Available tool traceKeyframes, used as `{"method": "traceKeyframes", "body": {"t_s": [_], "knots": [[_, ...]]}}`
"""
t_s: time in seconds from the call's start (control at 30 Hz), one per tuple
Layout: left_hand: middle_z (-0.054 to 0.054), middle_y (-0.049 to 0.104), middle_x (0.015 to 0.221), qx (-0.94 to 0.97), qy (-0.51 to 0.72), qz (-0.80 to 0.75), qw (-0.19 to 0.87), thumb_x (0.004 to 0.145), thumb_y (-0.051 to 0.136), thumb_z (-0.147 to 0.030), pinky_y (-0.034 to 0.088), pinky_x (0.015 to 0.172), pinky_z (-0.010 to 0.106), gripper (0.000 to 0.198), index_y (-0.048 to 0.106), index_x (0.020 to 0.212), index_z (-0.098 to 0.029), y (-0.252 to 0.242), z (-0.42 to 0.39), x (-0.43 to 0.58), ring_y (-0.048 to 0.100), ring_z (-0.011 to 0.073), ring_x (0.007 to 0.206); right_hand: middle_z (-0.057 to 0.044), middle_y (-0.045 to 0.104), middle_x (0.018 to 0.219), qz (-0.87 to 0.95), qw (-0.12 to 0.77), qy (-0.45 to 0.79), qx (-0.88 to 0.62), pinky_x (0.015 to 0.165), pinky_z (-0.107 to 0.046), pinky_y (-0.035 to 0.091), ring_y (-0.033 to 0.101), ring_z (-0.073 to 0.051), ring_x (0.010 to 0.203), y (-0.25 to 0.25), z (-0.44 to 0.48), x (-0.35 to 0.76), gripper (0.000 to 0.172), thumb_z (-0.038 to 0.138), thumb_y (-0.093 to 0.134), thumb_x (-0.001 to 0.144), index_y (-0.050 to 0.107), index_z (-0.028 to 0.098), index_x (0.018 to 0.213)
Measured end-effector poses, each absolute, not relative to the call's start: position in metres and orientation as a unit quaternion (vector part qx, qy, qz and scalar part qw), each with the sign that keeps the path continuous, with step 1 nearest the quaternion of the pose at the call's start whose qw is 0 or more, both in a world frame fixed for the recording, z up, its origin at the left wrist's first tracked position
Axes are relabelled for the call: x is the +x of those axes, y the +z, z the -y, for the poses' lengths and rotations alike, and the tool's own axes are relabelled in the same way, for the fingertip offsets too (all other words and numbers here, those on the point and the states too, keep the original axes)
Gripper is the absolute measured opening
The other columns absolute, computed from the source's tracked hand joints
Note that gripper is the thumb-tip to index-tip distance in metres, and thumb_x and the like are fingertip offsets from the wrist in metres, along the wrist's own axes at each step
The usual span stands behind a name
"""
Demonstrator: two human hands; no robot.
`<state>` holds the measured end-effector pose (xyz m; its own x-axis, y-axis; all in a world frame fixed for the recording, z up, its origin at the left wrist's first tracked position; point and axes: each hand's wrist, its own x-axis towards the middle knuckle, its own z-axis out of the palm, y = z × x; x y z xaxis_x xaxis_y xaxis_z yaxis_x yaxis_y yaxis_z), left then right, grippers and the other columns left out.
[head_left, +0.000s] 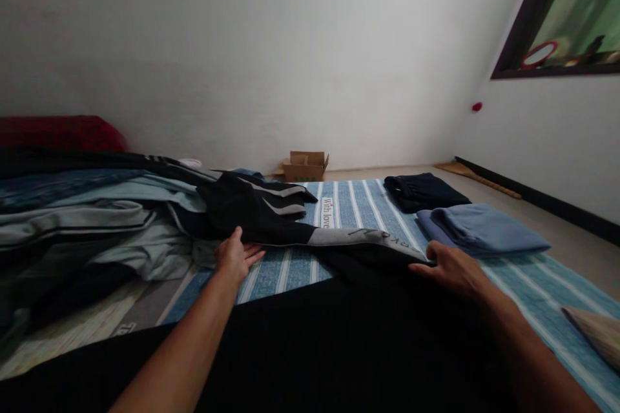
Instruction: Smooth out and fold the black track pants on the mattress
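I have my left hand (237, 257) spread flat on the black-and-grey garment (256, 216), and my right hand (450, 269) flat at its grey-trimmed edge, neither pinching. The garment lies across a blue striped mat (358, 206). Beyond it are a folded blue garment (484, 229), a folded navy garment (421, 192) and, by the wall, a cardboard box (305, 166).
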<state>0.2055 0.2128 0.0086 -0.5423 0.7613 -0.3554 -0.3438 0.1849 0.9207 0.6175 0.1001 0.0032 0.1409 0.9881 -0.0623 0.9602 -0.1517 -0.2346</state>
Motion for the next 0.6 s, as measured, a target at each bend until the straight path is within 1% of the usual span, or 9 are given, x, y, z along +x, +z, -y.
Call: {"method": "traceKeyframes", "body": {"t_s": [0.07,0.13,0.17,0.23,0.33,0.4,0.47,0.53,0.6], "knots": [[0.004,0.057,0.063,0.177,0.607,-0.65,0.422,0.081,0.057,-0.031,0.053,0.055,0.037,0.017,0.054,0.091,-0.017,0.011,-0.211,0.202,0.058,0.0175,0.049,-0.012,0.064,0.1,0.646,0.076,0.127,-0.749,0.067,-0.031,0.041,0.061,-0.025,0.085,0.003,-0.105,0.624,0.062,0.064,0.046,0.08,0.051,0.017,0.12],[0.001,0.055,0.057,0.188,0.603,-0.665,0.398,0.078,0.06,-0.028,0.051,0.05,0.031,0.014,0.055,0.083,-0.016,0.015,-0.211,0.201,0.053,0.0144,0.043,-0.011,0.063,0.106,0.659,0.067,0.149,-0.734,0.071,-0.03,0.041,0.061,-0.024,0.089,0.002,-0.111,0.629,0.064,0.063,0.045,0.082,0.048,0.018,0.128],[0.0,0.054,0.055,0.193,0.603,-0.668,0.391,0.077,0.06,-0.026,0.05,0.048,0.029,0.012,0.054,0.08,-0.016,0.017,-0.211,0.201,0.052,0.0135,0.041,-0.01,0.065,0.104,0.669,0.057,0.156,-0.724,0.07,-0.03,0.042,0.061,-0.024,0.087,0.002,-0.114,0.631,0.06,0.062,0.046,0.081,0.054,0.02,0.123],[0.001,0.054,0.052,0.207,0.606,-0.664,0.386,0.078,0.058,-0.023,0.049,0.047,0.029,0.009,0.053,0.078,-0.015,0.024,-0.211,0.204,0.052,0.0142,0.04,-0.007,0.067,0.089,0.683,0.039,0.158,-0.712,0.062,-0.028,0.04,0.062,-0.023,0.079,0.003,-0.119,0.63,0.049,0.061,0.051,0.079,0.066,0.021,0.102],[0.003,0.056,0.053,0.231,0.627,-0.638,0.384,0.079,0.055,-0.02,0.052,0.05,0.034,0.006,0.052,0.078,-0.014,0.043,-0.213,0.21,0.058,0.0178,0.044,-0.004,0.064,0.071,0.687,0.026,0.134,-0.714,0.052,-0.027,0.033,0.06,-0.022,0.068,0.006,-0.123,0.623,0.033,0.055,0.063,0.072,0.066,0.022,0.077],[0.001,0.056,0.054,0.247,0.653,-0.612,0.371,0.08,0.054,-0.018,0.054,0.055,0.036,0.004,0.052,0.08,-0.014,0.063,-0.213,0.214,0.06,0.0178,0.047,-0.003,0.062,0.068,0.686,0.03,0.103,-0.72,0.051,-0.027,0.029,0.059,-0.021,0.066,0.009,-0.119,0.618,0.025,0.047,0.065,0.071,0.063,0.022,0.074],[-0.001,0.056,0.055,0.261,0.692,-0.578,0.345,0.08,0.054,-0.018,0.055,0.06,0.037,0.005,0.051,0.083,-0.015,0.086,-0.206,0.213,0.06,0.016,0.051,-0.003,0.06,0.071,0.677,0.043,0.059,-0.733,0.052,-0.027,0.027,0.057,-0.021,0.067,0.01,-0.109,0.613,0.022,0.044,0.061,0.076,0.06,0.022,0.077],[-0.003,0.055,0.055,0.27,0.735,-0.541,0.308,0.079,0.054,-0.019,0.056,0.064,0.038,0.006,0.051,0.084,-0.015,0.106,-0.192,0.206,0.06,0.0144,0.053,-0.005,0.059,0.073,0.674,0.082,-0.016,-0.734,0.054,-0.028,0.027,0.055,-0.021,0.068,0.007,-0.09,0.611,0.025,0.045,0.055,0.08,0.057,0.021,0.078],[-0.005,0.054,0.053,0.267,0.771,-0.513,0.268,0.077,0.055,-0.019,0.056,0.066,0.041,0.006,0.052,0.08,-0.015,0.115,-0.17,0.191,0.059,0.0141,0.053,-0.004,0.056,0.071,0.696,0.137,-0.105,-0.697,0.056,-0.028,0.028,0.053,-0.02,0.068,-0.002,-0.064,0.61,0.027,0.046,0.053,0.081,0.054,0.02,0.072]]}}
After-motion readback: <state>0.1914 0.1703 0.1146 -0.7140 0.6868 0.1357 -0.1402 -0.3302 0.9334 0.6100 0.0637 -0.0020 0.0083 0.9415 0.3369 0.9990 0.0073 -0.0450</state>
